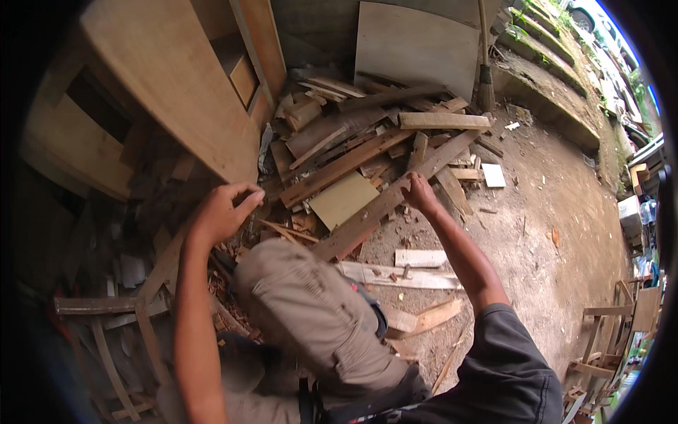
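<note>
My right hand is closed over the edge of a long brown plank, which slants across the scrap pile from near my knee up to the far right. My left hand is raised with its fingers curled in, the thumb near the fingertips, and nothing shows in it. It is just below the lower corner of a large light-brown wooden panel. Under and beside the plank are a pale yellowish board, a brown beam and a shorter pale length of wood.
A whitish sheet leans on the back wall, beside a broom. White boards and wood offcuts lie by my knee. Wooden frames stand at the lower left and right. Earth steps rise at the far right.
</note>
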The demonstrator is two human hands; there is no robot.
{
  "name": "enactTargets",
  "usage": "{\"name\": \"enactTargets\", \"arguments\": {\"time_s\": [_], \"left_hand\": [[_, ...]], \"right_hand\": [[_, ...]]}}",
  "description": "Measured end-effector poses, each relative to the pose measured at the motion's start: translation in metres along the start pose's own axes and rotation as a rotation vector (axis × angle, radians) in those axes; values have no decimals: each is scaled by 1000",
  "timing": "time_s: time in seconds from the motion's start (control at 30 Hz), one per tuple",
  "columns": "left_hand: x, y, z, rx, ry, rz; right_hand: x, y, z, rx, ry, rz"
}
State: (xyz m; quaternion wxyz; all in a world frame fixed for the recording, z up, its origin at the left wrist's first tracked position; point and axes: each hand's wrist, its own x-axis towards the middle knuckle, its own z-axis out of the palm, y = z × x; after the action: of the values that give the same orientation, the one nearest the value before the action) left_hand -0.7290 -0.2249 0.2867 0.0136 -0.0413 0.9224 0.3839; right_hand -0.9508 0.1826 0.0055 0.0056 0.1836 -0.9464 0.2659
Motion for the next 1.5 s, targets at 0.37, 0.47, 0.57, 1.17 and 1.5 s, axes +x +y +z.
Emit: {"name": "enactTargets", "arguments": {"time_s": [0.37, 0.47, 0.57, 1.17, 1.5], "left_hand": [[15, -32, 40, -105, -41, -260], [11, -48, 40, 77, -300, -331], [2, -41, 28, -43, 40, -352], [-151, -34, -10, -232, 607, -375], [-260, 9, 15, -409, 1345, -42]], "right_hand": [[238, 48, 49, -653, 192, -141], [269, 78, 47, -821, 65, -65], [277, 97, 44, -751, -7, 56], [115, -303, -133, 181, 102, -797], [-158, -605, -152, 282, -24, -1747]]}}
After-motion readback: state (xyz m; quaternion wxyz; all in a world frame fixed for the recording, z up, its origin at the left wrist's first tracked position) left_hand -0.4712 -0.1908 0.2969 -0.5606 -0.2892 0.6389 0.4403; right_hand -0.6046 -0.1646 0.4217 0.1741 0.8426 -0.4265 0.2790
